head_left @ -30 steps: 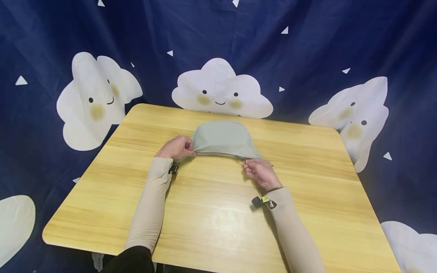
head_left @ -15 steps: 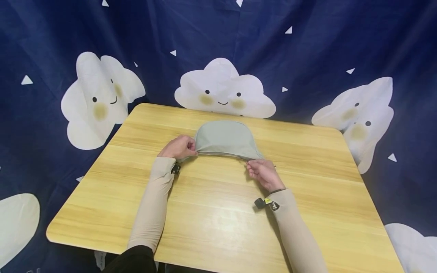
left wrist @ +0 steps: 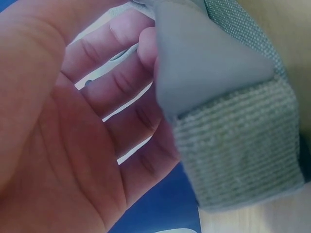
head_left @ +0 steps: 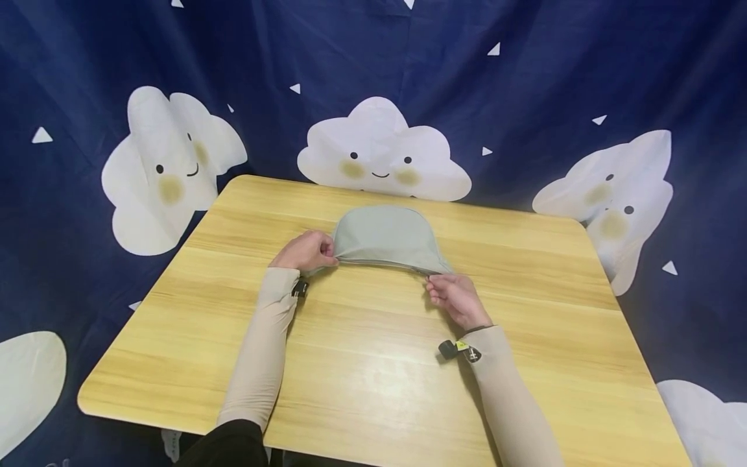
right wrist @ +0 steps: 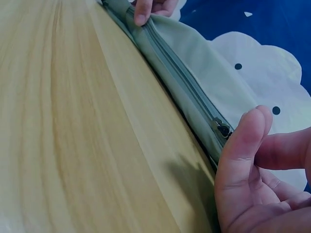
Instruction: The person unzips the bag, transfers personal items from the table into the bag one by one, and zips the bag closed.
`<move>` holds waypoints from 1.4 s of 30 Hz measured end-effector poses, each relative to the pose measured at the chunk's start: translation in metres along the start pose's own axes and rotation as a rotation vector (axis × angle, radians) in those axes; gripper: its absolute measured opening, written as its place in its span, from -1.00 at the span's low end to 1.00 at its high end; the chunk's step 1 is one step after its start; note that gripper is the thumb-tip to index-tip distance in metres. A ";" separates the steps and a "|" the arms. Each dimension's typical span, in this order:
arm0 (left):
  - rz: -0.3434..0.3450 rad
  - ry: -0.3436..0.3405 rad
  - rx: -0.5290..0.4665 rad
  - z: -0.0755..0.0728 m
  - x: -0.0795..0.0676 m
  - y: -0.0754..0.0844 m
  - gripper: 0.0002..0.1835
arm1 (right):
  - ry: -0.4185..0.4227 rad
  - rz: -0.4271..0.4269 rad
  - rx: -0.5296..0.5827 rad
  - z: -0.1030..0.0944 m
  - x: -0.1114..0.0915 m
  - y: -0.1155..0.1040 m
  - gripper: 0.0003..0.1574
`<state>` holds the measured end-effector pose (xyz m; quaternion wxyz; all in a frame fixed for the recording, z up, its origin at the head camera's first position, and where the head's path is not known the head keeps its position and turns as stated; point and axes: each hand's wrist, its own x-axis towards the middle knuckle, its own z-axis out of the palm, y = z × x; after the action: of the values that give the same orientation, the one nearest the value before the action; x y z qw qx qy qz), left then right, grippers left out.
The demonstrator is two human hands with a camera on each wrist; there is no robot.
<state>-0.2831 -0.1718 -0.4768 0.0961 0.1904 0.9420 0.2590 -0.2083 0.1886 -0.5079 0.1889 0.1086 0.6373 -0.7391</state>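
A grey-green waist bag (head_left: 385, 233) lies near the far side of the table, its rounded edge away from me. Along its near edge runs a zipper (right wrist: 187, 80), with a dark slider (right wrist: 222, 129) close to the right end. My left hand (head_left: 305, 251) pinches the bag's left end between thumb and fingers; a ribbed webbing strap (left wrist: 238, 141) hangs beside that palm. At the other end, my right hand (head_left: 458, 299) pinches the zipper pull beside the slider, the other fingers curled. Its thumb and finger hide most of the pull.
The light wooden table (head_left: 350, 363) extends around the bag and under both forearms. Behind it hangs a dark blue curtain (head_left: 262, 45) printed with white clouds. A small black camera (head_left: 448, 350) sits at the right wrist.
My right hand has shifted slightly to the right along the zipper, taking the slider with it. The left hand keeps its pinch at the left end. The head view has turned slightly.
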 end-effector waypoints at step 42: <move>0.011 -0.001 -0.015 0.000 0.000 -0.002 -0.70 | 0.074 0.019 0.059 -0.017 -0.010 0.000 -0.77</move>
<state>-0.2837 -0.1734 -0.4778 0.0964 0.1948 0.9391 0.2664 -0.2007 0.2067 -0.5062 0.1688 0.1476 0.6209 -0.7512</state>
